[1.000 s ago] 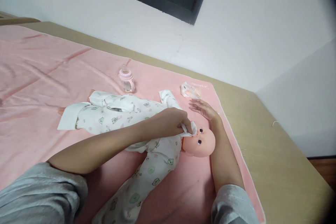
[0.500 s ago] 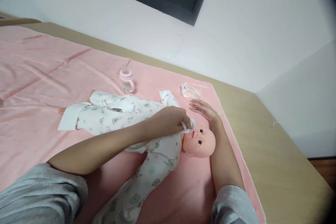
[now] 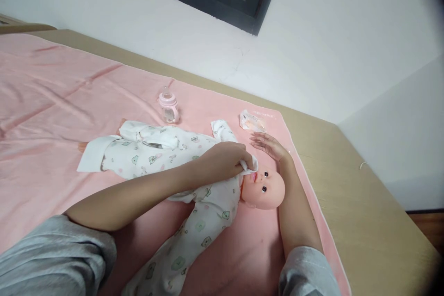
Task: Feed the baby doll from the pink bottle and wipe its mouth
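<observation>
A baby doll point(image 3: 266, 196) in a white patterned outfit point(image 3: 208, 217) lies face up with its head to the right. Over its chest reaches my left hand point(image 3: 227, 159), closed on a white tissue point(image 3: 254, 165) held at the cheek beside the doll's mouth. My right hand point(image 3: 272, 147) rests open, fingers stretched out, just beyond the head, and its forearm passes close by the crown. Just past those fingertips is a small clear plastic packet point(image 3: 252, 121), apart from the hand.
A pink baby bottle point(image 3: 169, 107) stands beyond the doll's legs. Under everything spreads a wrinkled pink blanket point(image 3: 52, 92) on a wooden surface point(image 3: 350, 194). Behind it rises a white wall point(image 3: 312, 46) with a dark-framed window point(image 3: 222, 0).
My left hand has barely shifted at the doll's cheek, still with the tissue. The right hand stays where it was.
</observation>
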A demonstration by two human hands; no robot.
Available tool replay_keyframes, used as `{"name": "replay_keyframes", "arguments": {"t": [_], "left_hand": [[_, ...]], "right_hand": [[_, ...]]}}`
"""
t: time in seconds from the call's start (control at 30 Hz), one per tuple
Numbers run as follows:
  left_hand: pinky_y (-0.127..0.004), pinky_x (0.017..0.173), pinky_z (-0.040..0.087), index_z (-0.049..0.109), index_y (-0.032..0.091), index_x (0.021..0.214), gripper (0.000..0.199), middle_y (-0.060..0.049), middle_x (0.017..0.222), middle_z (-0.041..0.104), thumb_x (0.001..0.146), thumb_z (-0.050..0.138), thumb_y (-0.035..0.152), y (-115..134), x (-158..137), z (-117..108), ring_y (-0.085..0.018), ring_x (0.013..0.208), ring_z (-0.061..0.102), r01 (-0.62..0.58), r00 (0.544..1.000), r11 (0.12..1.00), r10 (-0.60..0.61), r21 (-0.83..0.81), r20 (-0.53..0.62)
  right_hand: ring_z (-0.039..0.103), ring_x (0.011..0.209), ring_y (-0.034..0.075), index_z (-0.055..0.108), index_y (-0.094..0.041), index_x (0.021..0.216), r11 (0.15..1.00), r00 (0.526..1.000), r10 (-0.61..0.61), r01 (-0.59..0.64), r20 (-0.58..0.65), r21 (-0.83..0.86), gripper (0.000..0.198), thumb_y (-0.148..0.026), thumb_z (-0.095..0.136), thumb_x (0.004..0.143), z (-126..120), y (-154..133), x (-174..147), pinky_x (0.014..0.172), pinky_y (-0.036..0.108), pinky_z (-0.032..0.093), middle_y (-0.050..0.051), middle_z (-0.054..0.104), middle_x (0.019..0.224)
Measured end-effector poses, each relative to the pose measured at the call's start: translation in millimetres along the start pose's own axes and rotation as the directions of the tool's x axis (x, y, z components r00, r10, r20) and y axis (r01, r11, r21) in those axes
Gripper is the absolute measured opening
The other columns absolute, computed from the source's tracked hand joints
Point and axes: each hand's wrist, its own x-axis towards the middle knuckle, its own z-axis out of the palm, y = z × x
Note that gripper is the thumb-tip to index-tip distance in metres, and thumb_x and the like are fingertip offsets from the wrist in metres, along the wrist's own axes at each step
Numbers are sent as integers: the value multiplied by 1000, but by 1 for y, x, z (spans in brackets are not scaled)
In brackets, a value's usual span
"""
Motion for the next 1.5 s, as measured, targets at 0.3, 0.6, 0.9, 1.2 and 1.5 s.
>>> {"name": "replay_keyframes", "arguments": {"t": [0.3,0.6,0.9,1.2,1.5], "left_hand": [[-25,71,40,74,25,94,36,1,84,63,82,47,5,-2,0,1,-14,79,59,-20,1000,1000,20,23,-2],[-24,67,37,75,27,96,41,0,79,52,83,45,3,1,-1,2,-12,73,52,-50,999,997,50,-50,-11],[-24,66,37,76,27,94,42,1,77,50,80,47,-1,6,-2,4,-11,69,51,-77,995,994,82,-77,55],[-25,67,36,76,28,97,44,0,78,50,81,45,0,2,0,7,-12,72,50,-66,997,996,68,-57,32],[-24,67,35,75,27,99,45,0,76,48,82,43,1,0,1,9,-12,72,49,-75,997,997,75,-26,23]], "right_hand": [[67,104,21,67,-27,108,1000,1000,-1,1,-6,-5,32,-35,73,77,1,-1,0,109,47,44,5,71,114],[67,105,21,67,-26,109,1000,1000,-6,6,6,2,34,-36,73,77,0,1,0,108,46,45,5,70,116],[67,106,21,67,-25,111,999,999,-21,20,31,25,34,-34,72,78,-4,5,2,108,46,45,5,70,113],[68,103,21,68,-25,109,1000,1000,-12,12,12,23,32,-34,72,78,-2,3,2,107,45,45,5,70,114],[67,103,21,67,-25,110,1000,1000,-17,17,22,15,33,-34,72,78,-2,3,2,107,45,46,5,70,113]]}}
